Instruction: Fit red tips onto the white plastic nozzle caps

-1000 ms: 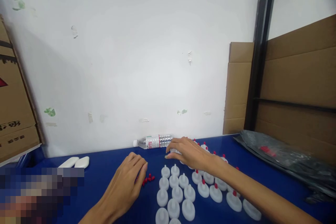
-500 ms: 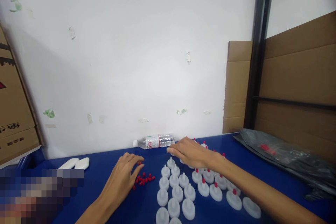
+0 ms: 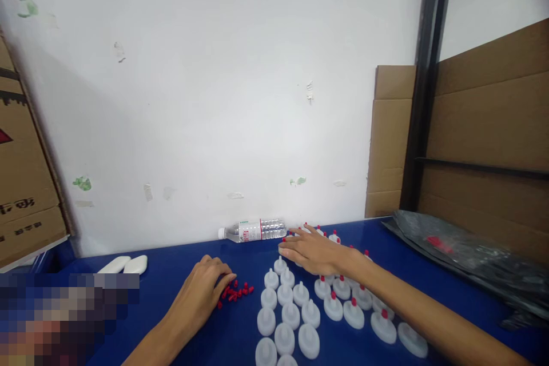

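My left hand (image 3: 203,283) is closed at the left edge of a small pile of red caps (image 3: 234,293). Its thumb and index finger meet at the tips, hiding the red cap that showed between them half a second ago. Palm down and fingers spread, my right hand (image 3: 311,249) reaches over the far bottles and holds nothing. White oval squeeze bottles (image 3: 285,338) with bare nozzles stand upright in rows before me. To their right stand similar bottles (image 3: 353,315) wearing red caps, partly hidden by my right forearm.
A clear water bottle (image 3: 253,231) lies on its side by the wall. Two white rounded pieces (image 3: 135,265) rest at the left of the blue table (image 3: 163,266). Dark plastic bags (image 3: 446,251) lie at the right, near cardboard (image 3: 489,120) and a black post (image 3: 422,86).
My left hand has lowered slightly, and its thumb and index finger have come together. My right hand has spread its fingers and drawn slightly right; red-capped bottles show beyond its fingers.
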The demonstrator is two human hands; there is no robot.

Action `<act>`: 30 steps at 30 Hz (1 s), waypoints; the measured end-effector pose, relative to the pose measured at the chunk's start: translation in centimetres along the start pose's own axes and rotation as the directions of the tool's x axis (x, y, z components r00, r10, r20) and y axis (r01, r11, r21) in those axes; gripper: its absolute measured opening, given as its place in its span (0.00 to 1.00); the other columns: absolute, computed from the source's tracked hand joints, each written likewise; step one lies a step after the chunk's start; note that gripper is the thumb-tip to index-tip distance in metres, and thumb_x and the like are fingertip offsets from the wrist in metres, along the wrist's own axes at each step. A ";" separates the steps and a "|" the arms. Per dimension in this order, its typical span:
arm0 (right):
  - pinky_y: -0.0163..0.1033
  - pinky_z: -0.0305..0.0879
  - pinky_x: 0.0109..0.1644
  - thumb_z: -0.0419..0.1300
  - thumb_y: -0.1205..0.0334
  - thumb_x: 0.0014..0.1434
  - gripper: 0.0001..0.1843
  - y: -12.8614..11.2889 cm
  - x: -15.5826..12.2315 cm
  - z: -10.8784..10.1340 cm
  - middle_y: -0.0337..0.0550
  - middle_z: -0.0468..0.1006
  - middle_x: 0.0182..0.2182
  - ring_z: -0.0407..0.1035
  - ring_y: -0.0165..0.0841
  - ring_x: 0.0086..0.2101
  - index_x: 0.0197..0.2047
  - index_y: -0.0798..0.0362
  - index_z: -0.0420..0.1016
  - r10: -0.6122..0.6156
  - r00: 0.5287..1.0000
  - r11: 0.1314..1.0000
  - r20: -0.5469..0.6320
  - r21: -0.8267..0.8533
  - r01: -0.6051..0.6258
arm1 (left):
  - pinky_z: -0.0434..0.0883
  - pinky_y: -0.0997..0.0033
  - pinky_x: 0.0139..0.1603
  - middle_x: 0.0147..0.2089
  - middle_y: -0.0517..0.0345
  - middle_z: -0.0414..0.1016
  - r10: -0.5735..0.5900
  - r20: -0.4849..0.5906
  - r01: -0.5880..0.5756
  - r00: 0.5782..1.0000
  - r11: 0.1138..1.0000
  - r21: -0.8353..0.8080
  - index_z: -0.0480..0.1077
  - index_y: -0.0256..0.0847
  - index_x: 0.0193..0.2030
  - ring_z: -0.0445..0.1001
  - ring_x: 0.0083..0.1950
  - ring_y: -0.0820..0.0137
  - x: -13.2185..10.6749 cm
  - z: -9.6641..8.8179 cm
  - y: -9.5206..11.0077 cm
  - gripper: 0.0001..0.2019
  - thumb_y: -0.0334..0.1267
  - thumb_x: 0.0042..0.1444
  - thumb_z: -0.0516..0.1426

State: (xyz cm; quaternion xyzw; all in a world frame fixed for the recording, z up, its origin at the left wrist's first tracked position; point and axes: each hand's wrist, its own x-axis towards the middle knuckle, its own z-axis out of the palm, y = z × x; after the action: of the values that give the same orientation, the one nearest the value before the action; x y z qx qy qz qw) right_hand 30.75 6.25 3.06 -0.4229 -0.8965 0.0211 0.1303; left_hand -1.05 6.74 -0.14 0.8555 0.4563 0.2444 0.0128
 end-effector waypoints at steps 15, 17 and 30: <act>0.39 0.64 0.42 0.61 0.60 0.68 0.09 -6.9 0.2 -3.0 0.40 0.79 0.44 0.74 0.35 0.41 0.51 0.48 0.69 -0.221 0.964 0.974 -0.144 -0.085 0.211 | 0.67 0.53 0.55 0.49 0.55 0.76 0.216 -0.192 -0.208 0.958 0.976 0.060 0.67 0.46 0.53 0.74 0.49 0.60 -0.9 -2.2 4.1 0.10 0.44 0.70 0.52; 0.40 0.63 0.43 0.60 0.60 0.68 0.08 -8.1 0.2 -2.6 0.42 0.80 0.43 0.74 0.35 0.40 0.49 0.50 0.68 -0.301 0.949 0.938 -0.093 -0.207 0.277 | 0.69 0.57 0.51 0.46 0.57 0.76 0.323 -0.172 -0.303 0.931 0.944 0.133 0.66 0.46 0.53 0.75 0.46 0.61 -1.0 -2.3 4.4 0.08 0.41 0.69 0.54; 0.39 0.61 0.40 0.51 0.69 0.72 0.07 -8.9 0.5 -1.9 0.40 0.80 0.41 0.72 0.31 0.39 0.46 0.50 0.68 -0.518 0.844 0.790 -0.142 -0.457 0.408 | 0.58 0.72 0.25 0.28 0.65 0.66 0.399 -0.125 -0.397 0.908 0.917 0.040 0.58 0.46 0.33 0.66 0.23 0.72 -0.8 -2.9 5.2 0.13 0.27 0.67 0.42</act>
State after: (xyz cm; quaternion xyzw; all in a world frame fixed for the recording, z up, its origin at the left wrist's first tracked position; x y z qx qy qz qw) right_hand 24.23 0.76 6.35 -0.2048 -0.9319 -0.2552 0.1562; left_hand 1.34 2.49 3.40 0.9127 0.2741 0.2943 -0.0730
